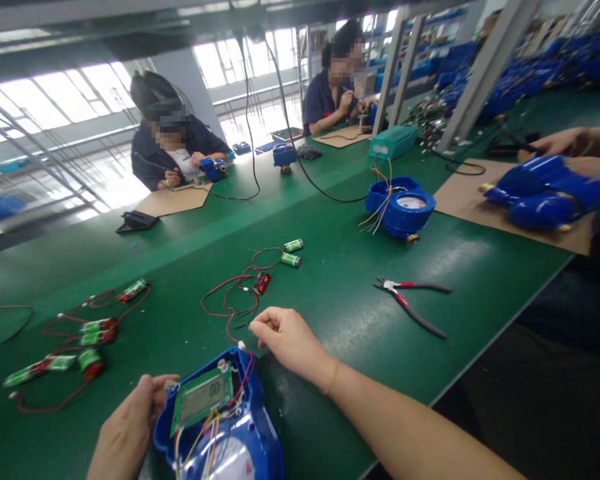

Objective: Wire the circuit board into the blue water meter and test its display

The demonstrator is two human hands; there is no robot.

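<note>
A blue meter (267, 427) with its lid off lies in front of me. Inside it a green circuit board with a small display (205, 398) shows digits, and coloured wires run beneath. My left hand (133, 417) grips the meter's left wall, its fingertips partly hidden, beside a small white connector (170, 385). Beyond the meter's upper right corner, my right hand (293, 340) is closed in a pinch; what its fingertips hold, if anything, is unclear. Thin red and black wires (229, 327) run close to those fingertips, from a small module with red lit digits (262, 283).
Green batteries (293, 260) lie beyond the module, and several wired ones (97, 331) at left. Red-and-black cutting pliers (405, 297) rest at right. Another open blue meter (407, 213) stands behind them. A co-worker's hands (565, 143) are by a blue meter (545, 193); two people sit opposite.
</note>
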